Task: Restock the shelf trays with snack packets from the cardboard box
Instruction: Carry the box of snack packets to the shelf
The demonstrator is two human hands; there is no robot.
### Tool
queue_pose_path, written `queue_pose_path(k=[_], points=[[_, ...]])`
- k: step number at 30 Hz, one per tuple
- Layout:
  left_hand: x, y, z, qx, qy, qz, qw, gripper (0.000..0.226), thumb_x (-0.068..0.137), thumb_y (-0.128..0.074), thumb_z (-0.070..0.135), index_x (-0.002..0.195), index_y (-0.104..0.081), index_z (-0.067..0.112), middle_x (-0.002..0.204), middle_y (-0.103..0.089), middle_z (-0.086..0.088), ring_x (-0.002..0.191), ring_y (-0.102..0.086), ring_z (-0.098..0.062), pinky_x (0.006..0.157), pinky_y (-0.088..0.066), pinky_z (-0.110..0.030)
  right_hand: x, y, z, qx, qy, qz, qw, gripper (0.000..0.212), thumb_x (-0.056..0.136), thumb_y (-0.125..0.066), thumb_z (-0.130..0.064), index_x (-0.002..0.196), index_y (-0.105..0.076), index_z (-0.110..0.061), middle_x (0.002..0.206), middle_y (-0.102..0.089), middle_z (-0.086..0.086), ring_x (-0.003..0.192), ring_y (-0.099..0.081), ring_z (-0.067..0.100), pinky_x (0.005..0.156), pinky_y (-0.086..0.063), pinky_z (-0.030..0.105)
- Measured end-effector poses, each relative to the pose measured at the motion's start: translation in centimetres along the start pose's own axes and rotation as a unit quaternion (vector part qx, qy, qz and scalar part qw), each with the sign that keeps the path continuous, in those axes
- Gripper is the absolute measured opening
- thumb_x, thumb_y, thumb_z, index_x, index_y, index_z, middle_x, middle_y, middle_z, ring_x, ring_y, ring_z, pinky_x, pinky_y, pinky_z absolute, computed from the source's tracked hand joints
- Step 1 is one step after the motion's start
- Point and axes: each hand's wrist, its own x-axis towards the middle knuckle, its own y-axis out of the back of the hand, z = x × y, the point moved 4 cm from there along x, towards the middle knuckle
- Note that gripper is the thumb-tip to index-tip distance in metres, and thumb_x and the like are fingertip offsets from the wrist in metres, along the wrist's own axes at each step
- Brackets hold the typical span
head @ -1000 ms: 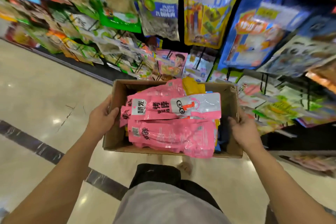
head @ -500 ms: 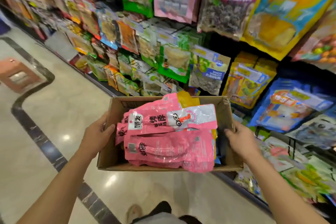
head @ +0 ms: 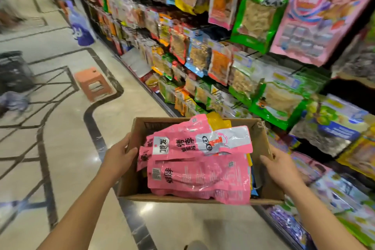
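Someone is carrying an open brown cardboard box (head: 261, 140) of glossy pink snack packets (head: 199, 165) along a shop aisle.

From the head camera: the left hand (head: 119, 155) is gripping the box's left wall, thumb hooked over the rim; the right hand (head: 281, 165) is clasping the right wall. A yellow packet (head: 218, 121) is poking up behind the pink ones. Crowded shelves of colourful hanging snack bags (head: 258, 18) are running along the right, and an orange plastic stool (head: 93, 83) is standing on the glossy tiled floor (head: 67, 144).

Matt brown cardboard box (head: 129, 183) holds glossy pink plastic packets (head: 199, 178); floor (head: 81, 158) polished.
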Motion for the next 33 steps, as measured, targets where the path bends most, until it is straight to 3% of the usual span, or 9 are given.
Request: queue_pose_path(k=[3, 6, 11, 16, 19, 25, 27, 31, 33], points=[[1.8, 2.5, -2.0, 0.000, 0.006, 0.023, 1.000, 0.054, 0.096, -0.059, 0.018, 0.143, -0.049, 0.043, 0.118, -0.069, 0.002, 0.094, -0.058, -0.016, 0.078, -0.045, -0.031, 2.2, -3.0, -3.9, 0.002, 0.017, -0.026, 1.000, 0.032, 0.094, -0.064, -0.011, 0.124, -0.069, -0.022, 0.104, -0.072, 0.007, 0.091, -0.062, 0.025, 0.070, -0.037, 0.032], [4.0, 4.6, -4.3, 0.007, 0.040, 0.035, 0.999, 0.055, 0.096, -0.058, 0.024, 0.142, -0.046, 0.051, 0.124, -0.070, -0.003, 0.103, -0.064, -0.024, 0.086, -0.050, -0.036, 5.2, -5.9, -7.2, -0.022, 0.039, -0.051, 0.998, 0.030, 0.093, -0.065, -0.011, 0.122, -0.069, -0.018, 0.110, -0.073, 0.013, 0.103, -0.066, 0.034, 0.071, -0.036, 0.032], [8.3, 7.2, -7.1, 0.000, 0.080, 0.062, 0.995, 0.057, 0.095, -0.057, 0.023, 0.141, -0.045, 0.053, 0.120, -0.072, -0.004, 0.102, -0.065, -0.026, 0.086, -0.053, -0.038, 11.2, -10.6, -12.7, -0.030, 0.058, -0.095, 0.993, 0.024, 0.093, -0.064, -0.014, 0.115, -0.070, -0.023, 0.108, -0.073, 0.011, 0.093, -0.063, 0.028, 0.069, -0.039, 0.034], [13.7, 9.9, -9.3, -0.038, 0.111, 0.093, 0.989, 0.053, 0.096, -0.056, 0.023, 0.136, -0.048, 0.056, 0.112, -0.072, 0.007, 0.091, -0.064, -0.008, 0.082, -0.054, -0.036, 18.4, -15.9, -19.0, -0.039, 0.094, -0.132, 0.986, 0.030, 0.094, -0.064, -0.019, 0.122, -0.067, -0.031, 0.105, -0.073, 0.004, 0.090, -0.064, 0.028, 0.068, -0.044, 0.034], [17.4, 12.1, -10.3, -0.038, 0.134, 0.112, 0.984, 0.052, 0.096, -0.057, 0.022, 0.132, -0.048, 0.059, 0.107, -0.071, 0.011, 0.086, -0.060, 0.000, 0.072, -0.050, -0.028, 22.7, -18.9, -23.8, -0.043, 0.109, -0.152, 0.981, 0.033, 0.095, -0.064, -0.018, 0.126, -0.066, -0.028, 0.111, -0.073, 0.010, 0.091, -0.062, 0.028, 0.070, -0.042, 0.033], [24.2, 16.8, -12.1, -0.049, 0.163, 0.162, 0.972, 0.049, 0.098, -0.058, 0.019, 0.136, -0.050, 0.048, 0.103, -0.066, 0.010, 0.087, -0.061, -0.009, 0.066, -0.042, -0.022, 30.0, -24.7, -33.5, -0.057, 0.155, -0.181, 0.970, 0.024, 0.094, -0.065, -0.015, 0.117, -0.070, -0.019, 0.107, -0.074, 0.014, 0.095, -0.067, 0.034, 0.074, -0.048, 0.035], [26.2, 18.5, -12.9, -0.049, 0.177, 0.178, 0.967, 0.048, 0.099, -0.057, 0.019, 0.136, -0.049, 0.048, 0.106, -0.065, 0.008, 0.083, -0.056, -0.006, 0.068, -0.041, -0.026, 31.8, -26.7, -36.7, -0.055, 0.167, -0.193, 0.965, 0.026, 0.094, -0.064, -0.015, 0.119, -0.070, -0.021, 0.106, -0.074, 0.012, 0.094, -0.067, 0.033, 0.076, -0.051, 0.036], [30.9, 21.9, -15.6, -0.052, 0.196, 0.196, 0.960, 0.045, 0.098, -0.057, 0.020, 0.137, -0.054, 0.043, 0.106, -0.067, 0.007, 0.078, -0.052, 0.002, 0.064, -0.038, -0.019, 35.0, -31.2, -42.7, -0.052, 0.184, -0.208, 0.959, 0.034, 0.094, -0.064, -0.017, 0.123, -0.067, -0.033, 0.105, -0.074, 0.006, 0.091, -0.068, 0.028, 0.079, -0.056, 0.041], [33.6, 23.7, -17.7, -0.050, 0.204, 0.196, 0.958, 0.046, 0.098, -0.058, 0.021, 0.138, -0.054, 0.043, 0.109, -0.068, 0.006, 0.082, -0.055, -0.006, 0.066, -0.040, -0.023, 36.3, -33.6, -45.7, -0.050, 0.190, -0.213, 0.957, 0.034, 0.094, -0.064, -0.015, 0.124, -0.068, -0.032, 0.102, -0.074, 0.007, 0.086, -0.067, 0.027, 0.074, -0.054, 0.037]])
